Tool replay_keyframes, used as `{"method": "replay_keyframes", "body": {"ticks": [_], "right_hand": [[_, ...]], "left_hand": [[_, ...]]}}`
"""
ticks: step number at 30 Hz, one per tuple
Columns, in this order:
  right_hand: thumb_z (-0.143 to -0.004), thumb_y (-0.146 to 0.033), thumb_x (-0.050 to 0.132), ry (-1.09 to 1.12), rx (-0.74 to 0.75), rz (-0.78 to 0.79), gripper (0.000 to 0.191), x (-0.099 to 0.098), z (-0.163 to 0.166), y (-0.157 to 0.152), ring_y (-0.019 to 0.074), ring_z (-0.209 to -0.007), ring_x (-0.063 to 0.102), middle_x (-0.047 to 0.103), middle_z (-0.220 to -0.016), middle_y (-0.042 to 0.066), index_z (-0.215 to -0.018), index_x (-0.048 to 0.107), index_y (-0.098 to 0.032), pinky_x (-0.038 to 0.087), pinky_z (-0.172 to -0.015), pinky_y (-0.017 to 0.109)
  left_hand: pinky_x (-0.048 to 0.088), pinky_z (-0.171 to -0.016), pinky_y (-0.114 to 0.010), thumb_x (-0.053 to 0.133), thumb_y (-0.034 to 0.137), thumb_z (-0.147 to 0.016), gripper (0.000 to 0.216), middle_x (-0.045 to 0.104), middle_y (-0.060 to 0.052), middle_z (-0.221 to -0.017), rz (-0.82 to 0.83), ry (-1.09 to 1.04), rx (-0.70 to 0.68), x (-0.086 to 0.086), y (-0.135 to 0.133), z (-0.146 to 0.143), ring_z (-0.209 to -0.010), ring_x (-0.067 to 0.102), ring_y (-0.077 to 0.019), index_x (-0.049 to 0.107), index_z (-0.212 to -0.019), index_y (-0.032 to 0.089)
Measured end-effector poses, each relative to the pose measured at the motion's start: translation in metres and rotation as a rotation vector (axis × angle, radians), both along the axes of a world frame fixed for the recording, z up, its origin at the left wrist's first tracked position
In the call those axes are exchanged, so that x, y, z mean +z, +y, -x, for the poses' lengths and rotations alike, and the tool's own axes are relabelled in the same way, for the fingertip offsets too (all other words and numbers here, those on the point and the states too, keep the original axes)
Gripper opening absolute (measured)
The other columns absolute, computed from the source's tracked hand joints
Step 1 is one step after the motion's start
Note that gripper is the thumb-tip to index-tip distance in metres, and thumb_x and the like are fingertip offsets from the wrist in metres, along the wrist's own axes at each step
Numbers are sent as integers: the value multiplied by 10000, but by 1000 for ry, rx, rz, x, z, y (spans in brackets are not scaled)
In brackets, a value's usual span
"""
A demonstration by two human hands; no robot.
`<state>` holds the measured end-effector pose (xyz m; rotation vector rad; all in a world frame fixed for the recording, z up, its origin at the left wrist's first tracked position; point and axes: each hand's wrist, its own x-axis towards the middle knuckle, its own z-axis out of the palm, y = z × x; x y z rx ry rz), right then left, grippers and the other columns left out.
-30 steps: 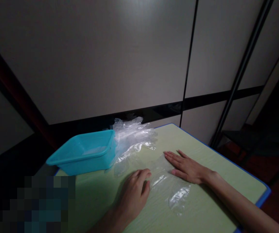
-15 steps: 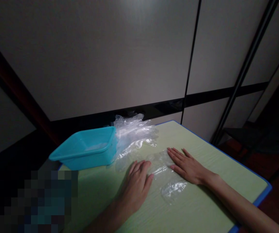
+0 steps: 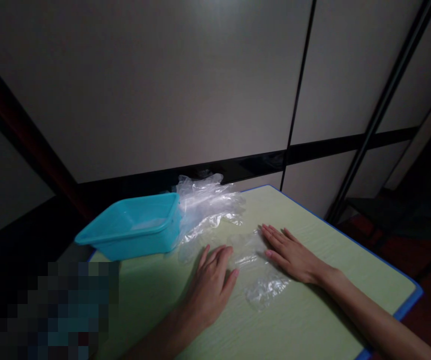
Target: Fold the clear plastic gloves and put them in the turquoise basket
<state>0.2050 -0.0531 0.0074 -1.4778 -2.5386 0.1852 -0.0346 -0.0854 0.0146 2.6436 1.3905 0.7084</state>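
A clear plastic disposable glove (image 3: pixel 248 259) lies flat and wrinkled on the table between my hands, with its crumpled lower end (image 3: pixel 266 292) catching the light. My right hand (image 3: pixel 290 254) rests palm down with fingers stretched out over the glove's right edge. On the other side, my left hand (image 3: pixel 211 287) is open, fingers slightly bent and thumb apart, its fingertips by the glove's left edge. Whether those fingertips press on the film I cannot tell. Behind it, a heap of similar clear gloves (image 3: pixel 210 202) spreads at the back of the table.
A turquoise plastic basin (image 3: pixel 136 245) stands at the table's back left, with something pale inside. The light green table (image 3: pixel 335 310) has a blue edge. Wardrobe doors (image 3: pixel 185 90) rise right behind it. A dark chair or stool (image 3: pixel 391 215) is at the right.
The glove's lower end has shifted slightly left and looks more bunched. Both hands stay in nearly the same places, and the view has moved a little.
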Motion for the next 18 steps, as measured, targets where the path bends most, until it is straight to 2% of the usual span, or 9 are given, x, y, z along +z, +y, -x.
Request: {"method": "replay_keyframes", "body": {"ticks": [6, 12, 18], "right_hand": [[-881, -526, 201, -11, 89, -19, 617, 0, -3, 2, 217, -1299, 146, 164, -1418, 82, -1380, 114, -174, 114, -1058, 448], [-876, -540, 166, -58, 22, -43, 648, -2, 3, -4, 224, -1298, 148, 185, -1410, 108, -1374, 152, -127, 139, -1051, 459], [-901, -471, 157, 31, -29, -46, 573, -3, 4, -1, 200, -1300, 145, 150, -1423, 72, -1382, 109, -162, 159, -1050, 443]], "left_hand": [[183, -1037, -468, 388, 211, -846, 289, 545, -63, -1144, 19, 25, 4, 1, -1, -1, -1113, 457, -185, 403, -1134, 194], [156, -1040, -492, 378, 270, -862, 380, 476, -89, -1247, 42, 97, 24, -3, 0, -2, -1221, 342, -212, 334, -1227, 172], [192, -1043, -455, 380, 275, -849, 430, 377, -113, -1330, 50, 64, 60, -4, 2, -1, -1253, 288, -205, 312, -1252, 142]]}}
